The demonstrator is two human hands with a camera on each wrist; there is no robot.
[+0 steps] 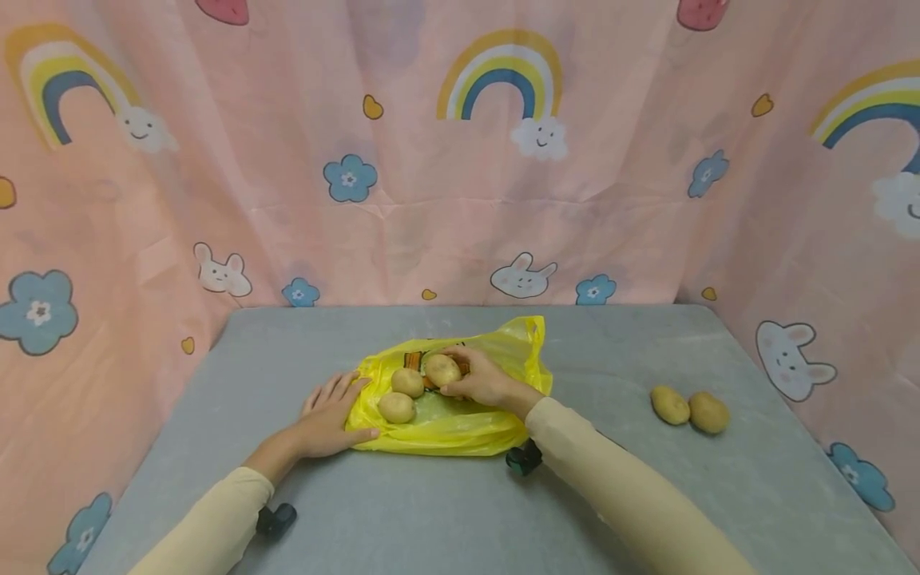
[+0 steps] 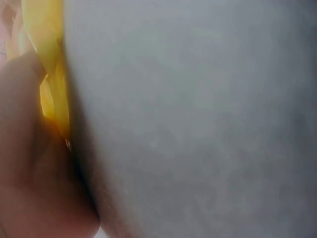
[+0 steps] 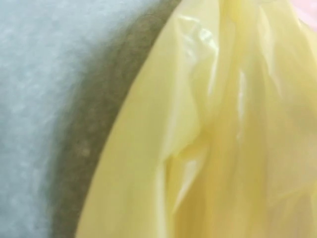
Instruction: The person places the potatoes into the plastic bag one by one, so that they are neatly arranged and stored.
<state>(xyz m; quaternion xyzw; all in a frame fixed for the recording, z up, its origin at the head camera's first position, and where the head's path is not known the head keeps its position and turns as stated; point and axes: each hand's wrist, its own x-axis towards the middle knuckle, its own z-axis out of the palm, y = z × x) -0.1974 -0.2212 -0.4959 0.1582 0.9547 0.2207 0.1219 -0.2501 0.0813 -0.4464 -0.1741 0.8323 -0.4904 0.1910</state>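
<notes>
A yellow plastic bag [image 1: 460, 431] lies spread out on the grey table, crumpled along its edges. Two potatoes, an upper potato [image 1: 408, 382] and a lower potato [image 1: 397, 408], rest against the yellow plastic at its left part. My right hand [image 1: 483, 377] holds another potato [image 1: 442, 370] between thumb and fingers, just right of those two. At the bag's left end my left hand [image 1: 327, 423] touches the plastic with fingers extended and thumb along the near edge. The right wrist view is filled mostly by yellow plastic folds [image 3: 198, 148], and hides the right hand.
Off to the right on the table [image 1: 345, 511], two more potatoes lie side by side, a left potato [image 1: 670, 405] and a right potato [image 1: 709, 412]. A pink patterned curtain [image 1: 431, 239] hangs behind the table and along both sides.
</notes>
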